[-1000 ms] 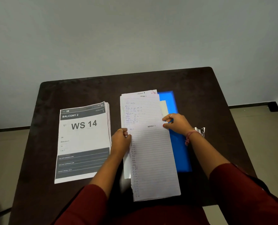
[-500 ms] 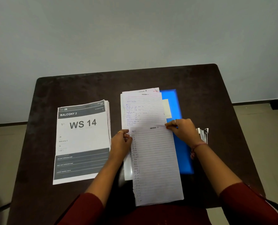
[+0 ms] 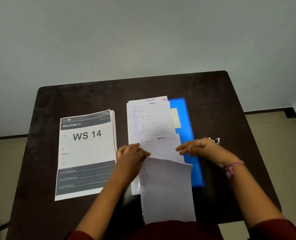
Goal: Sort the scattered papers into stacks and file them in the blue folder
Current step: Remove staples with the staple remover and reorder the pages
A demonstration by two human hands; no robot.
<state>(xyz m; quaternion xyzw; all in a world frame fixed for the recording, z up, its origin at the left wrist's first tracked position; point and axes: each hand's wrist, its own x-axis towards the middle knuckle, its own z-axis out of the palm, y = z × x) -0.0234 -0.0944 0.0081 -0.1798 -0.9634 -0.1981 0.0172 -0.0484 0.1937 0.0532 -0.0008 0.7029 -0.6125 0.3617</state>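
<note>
Two hands meet over a lined sheet point(image 3: 168, 189) at the near middle of a dark table point(image 3: 230, 104). Left hand point(image 3: 131, 156): fingers curled, thumb and fingers pinching the sheet's left edge where its upper part is bent over along a crease. Right hand point(image 3: 199, 148): fingers extended and close together, tips resting at the right edge of the folded-over flap, which bears a handwritten "SECTION" heading; whether the thumb grips the paper cannot be told. A ring shows on each hand, and a pink thread bracelet point(image 3: 232, 168) circles the right wrist. Beyond the fingertips of both hands lies a stack of handwritten lined pages point(image 3: 150, 118), and the held sheet overlaps its near end. Under that stack, and showing just beyond and beneath the right hand, lies the blue folder point(image 3: 187, 122), flat on the table. To the outside of the left hand, just beside it, rests a stack of printed sheets point(image 3: 86, 153) headed "BALCONY 2" and "WS 14". Beside the back of the right hand sits a small metallic object point(image 3: 216, 140), too blurred to identify. Dark red sleeves point(image 3: 273, 229) cover both forearms nearest the camera.
</note>
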